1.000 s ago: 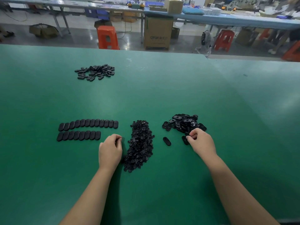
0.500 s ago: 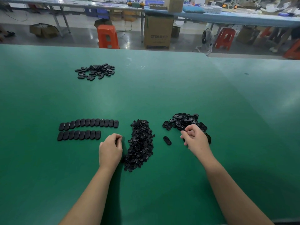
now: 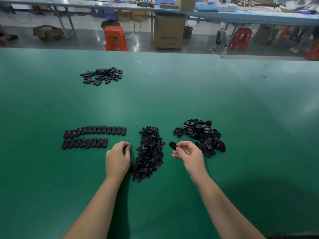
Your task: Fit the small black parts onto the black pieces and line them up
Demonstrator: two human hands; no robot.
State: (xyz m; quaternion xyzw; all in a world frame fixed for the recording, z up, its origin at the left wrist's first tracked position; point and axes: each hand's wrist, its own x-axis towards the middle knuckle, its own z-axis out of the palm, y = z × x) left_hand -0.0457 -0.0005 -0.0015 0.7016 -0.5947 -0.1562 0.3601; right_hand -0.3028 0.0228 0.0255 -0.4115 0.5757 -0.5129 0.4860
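Head view: my right hand pinches one black piece at fingertips, beside the small-parts heap; left hand curled, contents unclear.

- A wide green matte worktable fills the view from 3 to 9 o'clock.
- At 12 o'clock stand an orange plastic stool and a tall brown cardboard box on the glossy grey floor.
- A long blue-topped bench runs at 1 o'clock.

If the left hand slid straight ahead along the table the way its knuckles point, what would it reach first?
Probably bare green table: the left hand sits just right of the lower row of lined-up pieces and left of the small-parts pile. The upper row's right end may lie in line; depth is unclear.
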